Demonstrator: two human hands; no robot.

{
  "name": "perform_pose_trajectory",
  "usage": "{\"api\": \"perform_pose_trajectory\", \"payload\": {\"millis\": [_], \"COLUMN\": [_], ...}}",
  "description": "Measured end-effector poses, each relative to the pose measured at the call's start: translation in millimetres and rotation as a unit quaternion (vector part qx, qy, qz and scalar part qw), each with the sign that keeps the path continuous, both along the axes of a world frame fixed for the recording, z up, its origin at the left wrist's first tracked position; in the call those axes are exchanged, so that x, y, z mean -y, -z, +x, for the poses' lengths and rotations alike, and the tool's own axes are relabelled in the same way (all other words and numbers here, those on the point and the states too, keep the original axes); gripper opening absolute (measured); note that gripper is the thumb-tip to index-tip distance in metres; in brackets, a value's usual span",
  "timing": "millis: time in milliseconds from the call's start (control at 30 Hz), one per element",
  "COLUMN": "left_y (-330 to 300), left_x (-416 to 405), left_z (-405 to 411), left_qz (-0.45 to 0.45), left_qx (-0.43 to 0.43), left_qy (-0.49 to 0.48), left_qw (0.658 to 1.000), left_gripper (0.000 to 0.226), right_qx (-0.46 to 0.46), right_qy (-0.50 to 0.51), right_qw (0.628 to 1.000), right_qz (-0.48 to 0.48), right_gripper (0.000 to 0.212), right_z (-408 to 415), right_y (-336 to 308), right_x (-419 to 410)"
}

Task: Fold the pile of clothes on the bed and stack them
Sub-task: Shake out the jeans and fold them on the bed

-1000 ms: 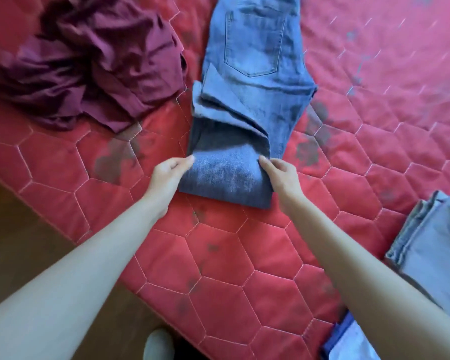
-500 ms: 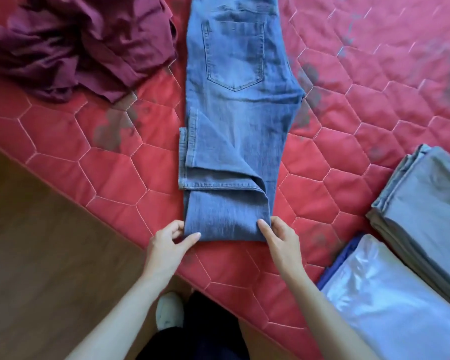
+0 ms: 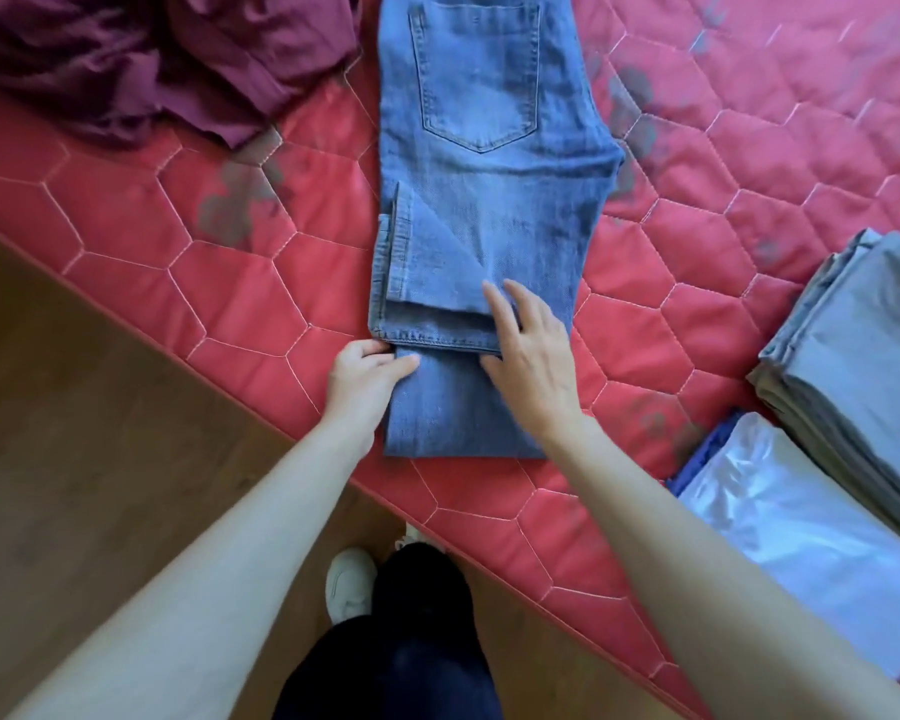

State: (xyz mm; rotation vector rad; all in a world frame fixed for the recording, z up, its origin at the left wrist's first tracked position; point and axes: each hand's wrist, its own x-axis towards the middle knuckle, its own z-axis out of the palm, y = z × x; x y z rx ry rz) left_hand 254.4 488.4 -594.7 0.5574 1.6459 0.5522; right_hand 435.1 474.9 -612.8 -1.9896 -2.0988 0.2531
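Two folded stacks [image 3: 853,356] sit at bed [image 3: 230,324] right; jeans [image 3: 484,210] mid-bed, approx half folded. L hand [image 3: 362,379] pinches hem edge, R hand [image 3: 528,356] flat w/ spread fingers on fold. Maroon garment [image 3: 152,54] unfolded

Soft, even daylight is cast over the bed [image 3: 261,314], with only faint shadows under the hands. Glare is seen on the white plastic bag [image 3: 801,532] near the right edge. Slight motion blur and wide-angle stretching are noticed toward the corners.
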Motion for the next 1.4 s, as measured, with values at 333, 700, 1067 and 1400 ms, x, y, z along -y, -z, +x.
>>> {"api": "perform_pose_trajectory", "payload": {"millis": [333, 700, 1067, 1400], "left_y": [12, 0, -19, 28], "left_x": [5, -69, -137, -131], "left_z": [6, 29, 41, 27], "left_qz": [0.022, 0.062, 0.142, 0.109], "left_qx": [0.017, 0.032, 0.119, -0.071], "left_qy": [-0.020, -0.008, 0.007, 0.085], "left_qw": [0.999, 0.998, 0.983, 0.988], "left_gripper": [0.039, 0.036, 0.017, 0.015], "right_qx": [-0.210, -0.341, -0.528, -0.383], "right_qy": [0.242, 0.307, 0.283, 0.318], "right_qw": [0.941, 0.870, 0.794, 0.856], "right_qz": [-0.112, -0.179, -0.102, -0.139], "right_gripper": [0.015, 0.050, 0.016, 0.037], "right_z": [23, 24, 33, 28], "right_y": [-6, -4, -14, 2], "right_x": [-91, -74, -103, -116]}}
